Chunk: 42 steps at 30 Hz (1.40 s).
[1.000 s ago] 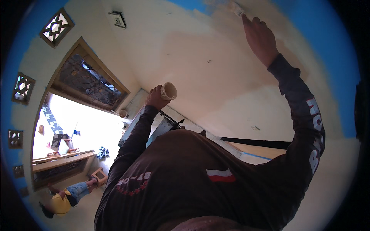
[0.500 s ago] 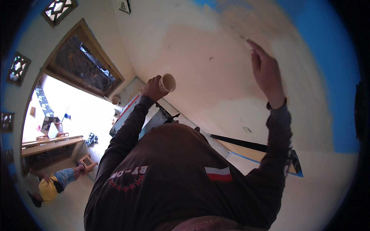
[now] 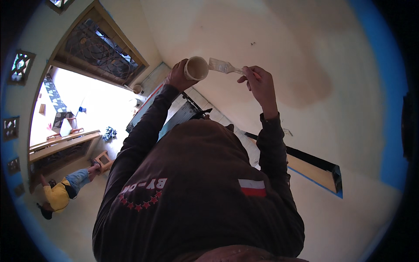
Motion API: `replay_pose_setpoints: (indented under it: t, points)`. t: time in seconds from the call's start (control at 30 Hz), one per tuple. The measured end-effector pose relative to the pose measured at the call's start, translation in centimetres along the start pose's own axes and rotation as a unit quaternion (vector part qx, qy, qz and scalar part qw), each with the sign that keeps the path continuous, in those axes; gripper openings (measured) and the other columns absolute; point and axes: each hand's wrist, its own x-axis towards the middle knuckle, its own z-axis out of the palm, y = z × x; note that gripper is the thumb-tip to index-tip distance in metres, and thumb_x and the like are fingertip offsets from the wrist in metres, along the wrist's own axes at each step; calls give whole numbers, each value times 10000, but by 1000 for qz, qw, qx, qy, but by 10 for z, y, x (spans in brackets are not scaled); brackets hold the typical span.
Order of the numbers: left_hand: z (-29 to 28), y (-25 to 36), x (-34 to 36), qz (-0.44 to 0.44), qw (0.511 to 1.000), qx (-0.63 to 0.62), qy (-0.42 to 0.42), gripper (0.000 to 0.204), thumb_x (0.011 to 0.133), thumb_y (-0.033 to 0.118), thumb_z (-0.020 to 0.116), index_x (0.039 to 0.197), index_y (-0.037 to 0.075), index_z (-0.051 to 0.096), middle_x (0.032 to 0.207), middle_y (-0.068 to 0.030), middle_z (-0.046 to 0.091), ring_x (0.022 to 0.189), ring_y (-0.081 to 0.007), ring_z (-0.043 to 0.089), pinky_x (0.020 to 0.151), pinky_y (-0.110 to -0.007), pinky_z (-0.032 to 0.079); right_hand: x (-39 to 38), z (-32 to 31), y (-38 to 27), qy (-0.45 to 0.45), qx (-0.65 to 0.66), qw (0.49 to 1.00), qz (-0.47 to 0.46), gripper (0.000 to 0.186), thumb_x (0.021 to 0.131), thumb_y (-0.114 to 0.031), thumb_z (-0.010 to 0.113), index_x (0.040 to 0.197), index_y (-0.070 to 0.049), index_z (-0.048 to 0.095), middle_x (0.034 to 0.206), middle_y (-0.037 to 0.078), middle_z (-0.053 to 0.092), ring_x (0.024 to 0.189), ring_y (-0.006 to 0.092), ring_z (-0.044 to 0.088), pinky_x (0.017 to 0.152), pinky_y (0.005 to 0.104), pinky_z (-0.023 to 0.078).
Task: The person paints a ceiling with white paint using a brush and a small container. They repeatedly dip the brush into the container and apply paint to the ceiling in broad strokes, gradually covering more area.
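My left hand point(image 3: 178, 76) grips a pale, round paint pot point(image 3: 196, 69), its mouth tipped toward the camera. My right hand point(image 3: 261, 85) holds a paintbrush point(image 3: 222, 66) by its orange handle, with the pale bristles beside the pot's rim; whether they touch it I cannot tell. Behind both hands is a wall point(image 3: 305, 43) with patchy peach and cream paint and blue at its far edge.
A bright doorway point(image 3: 89, 102) is at left, under a grilled transom point(image 3: 98, 46). A person in a yellow top point(image 3: 56, 196) is at lower left by a wooden stool point(image 3: 102, 161). A metal structure point(image 3: 179, 113) and a bucket point(image 3: 137, 89) lie beyond my body.
My right hand has come down and inward from high on the painted wall, bringing the brush to the pot. My left hand has raised the pot slightly in view.
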Motion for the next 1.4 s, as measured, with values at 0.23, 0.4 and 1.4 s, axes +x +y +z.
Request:
replay_pose_setpoints:
  t: [0.23, 0.4, 1.4]
  points:
    - [11, -11, 3, -10, 1000, -8, -9, 798, 695, 428, 890, 1308, 68, 528, 1215, -185, 651, 1152, -387, 622, 956, -489, 525, 15, 19, 22, 33, 91, 992, 77, 300, 1019, -280, 613, 954, 2, 693, 775, 72, 733, 555, 43, 486, 482, 219, 381]
    - [-2, 9, 4, -25, 999, 9, -24, 808, 689, 431, 887, 1311, 63, 525, 1207, -198, 651, 1151, -393, 619, 958, -494, 522, 14, 19, 43, 26, 350, 924, 151, 264, 1035, -254, 589, 1041, -3, 672, 925, 96, 724, 628, 46, 486, 502, 184, 353]
    - [0, 14, 3, -48, 996, 75, -29, 853, 673, 451, 889, 1311, 41, 499, 1210, -216, 644, 1137, -427, 611, 942, -528, 527, 150, -51, -73, 452, -380, 784, -191, 166, 973, -156, 547, 1005, -18, 633, 802, 182, 685, 783, 358, 706, 678, 468, 574]
